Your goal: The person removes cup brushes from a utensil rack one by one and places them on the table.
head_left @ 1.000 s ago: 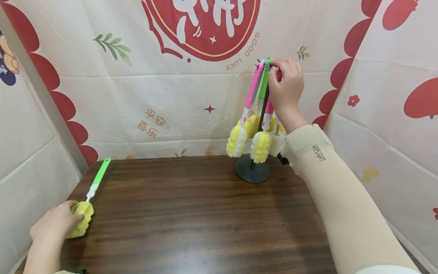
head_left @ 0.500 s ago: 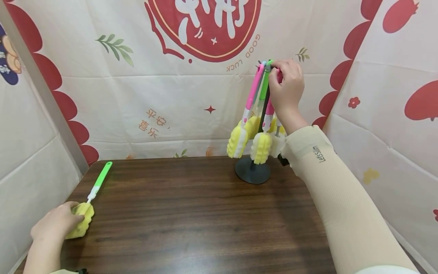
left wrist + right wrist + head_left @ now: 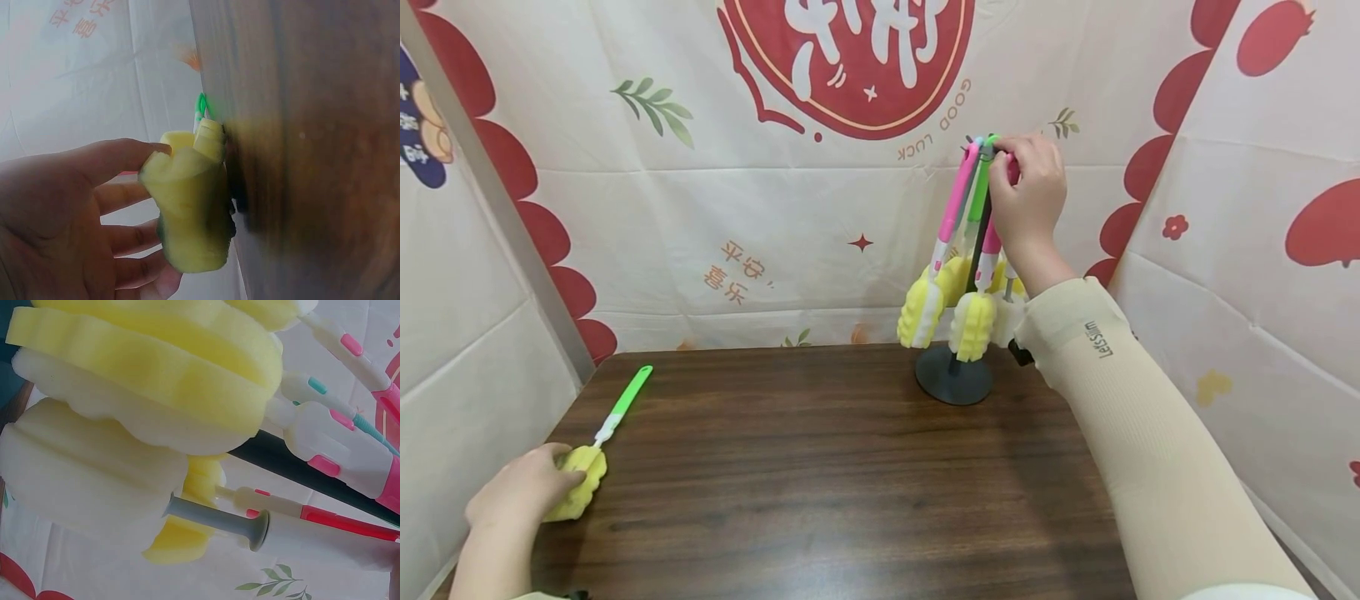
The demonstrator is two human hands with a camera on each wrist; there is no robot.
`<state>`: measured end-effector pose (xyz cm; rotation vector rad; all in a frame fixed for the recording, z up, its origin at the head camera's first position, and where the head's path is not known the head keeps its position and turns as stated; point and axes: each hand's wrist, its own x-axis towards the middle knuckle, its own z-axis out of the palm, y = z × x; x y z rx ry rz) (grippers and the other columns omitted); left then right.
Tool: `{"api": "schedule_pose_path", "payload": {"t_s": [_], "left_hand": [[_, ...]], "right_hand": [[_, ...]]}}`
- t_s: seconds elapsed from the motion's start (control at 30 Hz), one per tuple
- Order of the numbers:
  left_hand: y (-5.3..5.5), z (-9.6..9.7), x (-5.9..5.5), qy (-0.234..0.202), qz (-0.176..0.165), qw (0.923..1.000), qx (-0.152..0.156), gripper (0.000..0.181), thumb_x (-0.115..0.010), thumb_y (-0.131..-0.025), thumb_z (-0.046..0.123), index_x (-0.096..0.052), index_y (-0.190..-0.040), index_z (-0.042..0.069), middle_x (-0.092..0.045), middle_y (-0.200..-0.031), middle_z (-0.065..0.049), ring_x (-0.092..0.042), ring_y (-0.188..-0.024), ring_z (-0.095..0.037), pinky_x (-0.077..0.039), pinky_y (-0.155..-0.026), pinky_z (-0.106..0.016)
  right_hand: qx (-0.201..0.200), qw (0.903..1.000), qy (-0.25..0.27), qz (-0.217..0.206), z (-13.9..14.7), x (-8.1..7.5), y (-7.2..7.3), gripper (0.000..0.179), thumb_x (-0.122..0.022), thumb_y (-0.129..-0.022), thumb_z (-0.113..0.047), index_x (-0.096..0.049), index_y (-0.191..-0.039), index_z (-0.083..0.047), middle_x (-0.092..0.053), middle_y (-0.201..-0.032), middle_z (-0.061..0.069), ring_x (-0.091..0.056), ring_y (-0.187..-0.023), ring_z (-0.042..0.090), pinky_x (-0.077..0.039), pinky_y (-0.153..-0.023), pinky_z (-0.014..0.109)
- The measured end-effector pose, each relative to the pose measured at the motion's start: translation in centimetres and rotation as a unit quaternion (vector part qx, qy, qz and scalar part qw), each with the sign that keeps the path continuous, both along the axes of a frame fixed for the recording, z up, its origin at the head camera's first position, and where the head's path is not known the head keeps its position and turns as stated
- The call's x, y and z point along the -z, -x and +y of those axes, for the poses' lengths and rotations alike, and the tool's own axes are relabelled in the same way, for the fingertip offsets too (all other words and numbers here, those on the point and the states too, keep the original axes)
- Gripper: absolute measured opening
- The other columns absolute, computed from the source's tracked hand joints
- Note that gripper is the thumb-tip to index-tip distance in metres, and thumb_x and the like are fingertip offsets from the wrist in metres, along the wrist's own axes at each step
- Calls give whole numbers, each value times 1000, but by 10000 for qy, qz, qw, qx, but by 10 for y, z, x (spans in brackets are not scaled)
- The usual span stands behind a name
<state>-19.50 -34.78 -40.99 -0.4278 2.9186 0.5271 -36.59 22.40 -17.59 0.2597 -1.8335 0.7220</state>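
Note:
In the head view, my left hand (image 3: pixel 520 487) grips the yellow sponge head of a bottle brush (image 3: pixel 583 479) at the table's left. Its green handle (image 3: pixel 632 392) points away from me. In the left wrist view, thumb and fingers lie on either side of the sponge (image 3: pixel 190 206). My right hand (image 3: pixel 1030 187) pinches the upper end of a bottle brush on a dark stand (image 3: pixel 953 379); the fingers partly hide which one. Several sponge-headed brushes hang there, including a pink-handled one (image 3: pixel 955 196), a white-headed one (image 3: pixel 87 469) and a green-handled one (image 3: pixel 979 196).
The dark wood table (image 3: pixel 805 483) spreads between my hands. A printed cloth (image 3: pixel 805 200) hangs behind the stand, with side cloths at left and right. Hooks (image 3: pixel 972 142) stick out from the stand's top.
The green handle of the left brush has swung slightly right and towards me, while the left hand stays on its sponge. The right hand is almost still at the stand.

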Motion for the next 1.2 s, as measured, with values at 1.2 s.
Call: {"api": "schedule_pose_path", "payload": {"t_s": [1.2], "left_hand": [[-9,23,-36,125,779,9969,-51,87,-42,-91,69,-38,-141,-2,-40,-133,-40,-41,-116,-58,-41,-73,-64]], "right_hand": [[76,9993,-288,-242,4,-6,4,34,-46,-97,-22,-72,-107,-3,-65,-106,10,-53,-100,23,-42,-86,32]]}}
